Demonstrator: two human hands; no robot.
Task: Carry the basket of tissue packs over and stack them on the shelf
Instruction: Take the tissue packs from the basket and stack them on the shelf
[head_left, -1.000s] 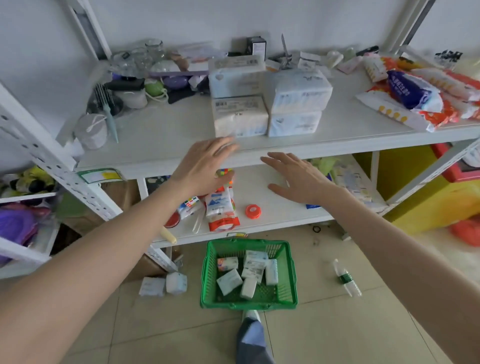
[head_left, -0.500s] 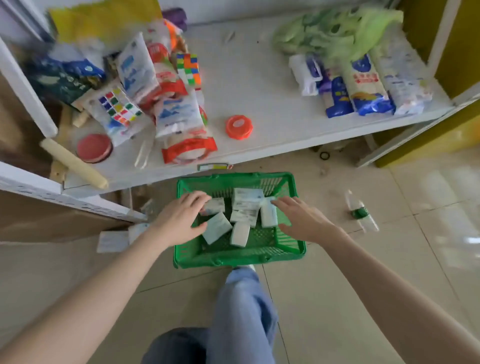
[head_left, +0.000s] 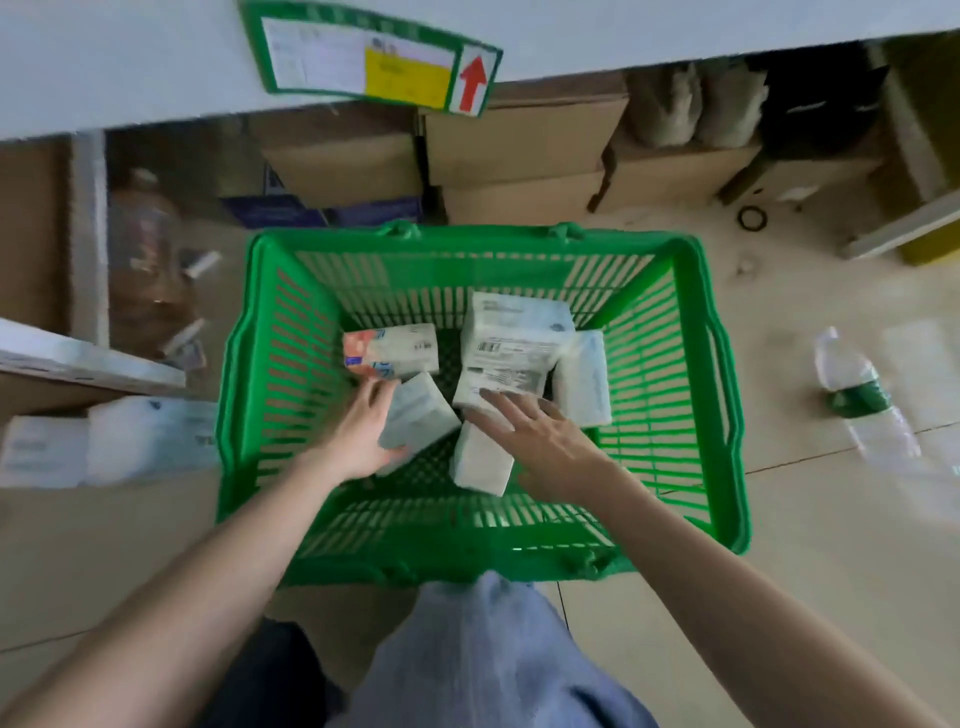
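Observation:
A green plastic basket (head_left: 670, 364) stands on the tiled floor under the white shelf edge (head_left: 156, 57). Several white tissue packs lie inside it. My left hand (head_left: 358, 431) is in the basket with fingers wrapped around one tilted tissue pack (head_left: 421, 410). My right hand (head_left: 540, 441) reaches in with fingers spread, its fingertips resting on a labelled pack (head_left: 504, 379) and its palm over a lower pack (head_left: 478, 460). A pack with an orange corner (head_left: 395, 351) and a large pack (head_left: 514, 322) sit further back.
A green-framed label with a red arrow (head_left: 379, 62) hangs on the shelf edge. Cardboard boxes (head_left: 524, 150) sit under the shelf. A water bottle (head_left: 862, 395) lies on the floor at right. White packs (head_left: 130, 441) lie at left. My knee (head_left: 488, 649) is below the basket.
My view has dropped from the shelf down close over the basket. Both hands moved from the shelf front into the basket, and the left has closed around a pack.

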